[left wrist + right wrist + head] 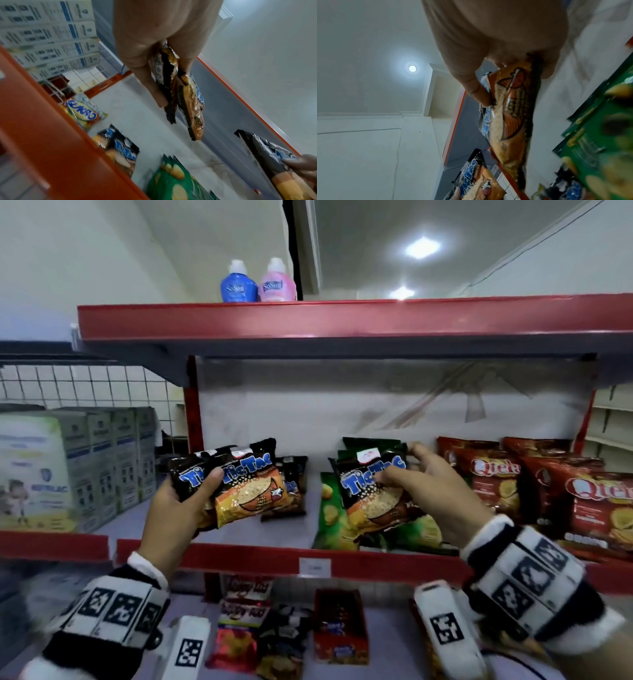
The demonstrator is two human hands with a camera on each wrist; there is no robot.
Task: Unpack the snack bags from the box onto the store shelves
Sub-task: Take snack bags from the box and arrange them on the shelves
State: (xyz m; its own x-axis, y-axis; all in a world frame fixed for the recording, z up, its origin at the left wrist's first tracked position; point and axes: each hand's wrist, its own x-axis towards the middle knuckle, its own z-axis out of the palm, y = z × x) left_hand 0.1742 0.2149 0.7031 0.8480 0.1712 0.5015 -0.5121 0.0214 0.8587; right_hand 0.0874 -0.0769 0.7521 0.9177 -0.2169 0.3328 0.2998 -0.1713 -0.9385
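Observation:
My left hand [202,491] grips two black-and-orange Tic Tac snack bags [239,491] by their left end, thumb on the front, held above the middle shelf [239,556]. In the left wrist view the left hand [171,83] pinches these bags [188,108] edge-on. My right hand [404,467] holds one more Tic Tac bag [373,494] by its upper right, in front of the green chip bags [330,515]. The right wrist view shows the right hand [515,88] with thumb and fingers round that bag [510,121]. More Tic Tac bags [291,487] lie on the shelf behind. The box is out of view.
Red Qtela bags [548,491] fill the shelf's right side. White cartons [85,467] stand on the shelf to the left. A blue bottle [238,285] and a pink bottle [277,284] stand on the top shelf [342,316]. The lower shelf holds more snack packs [339,625].

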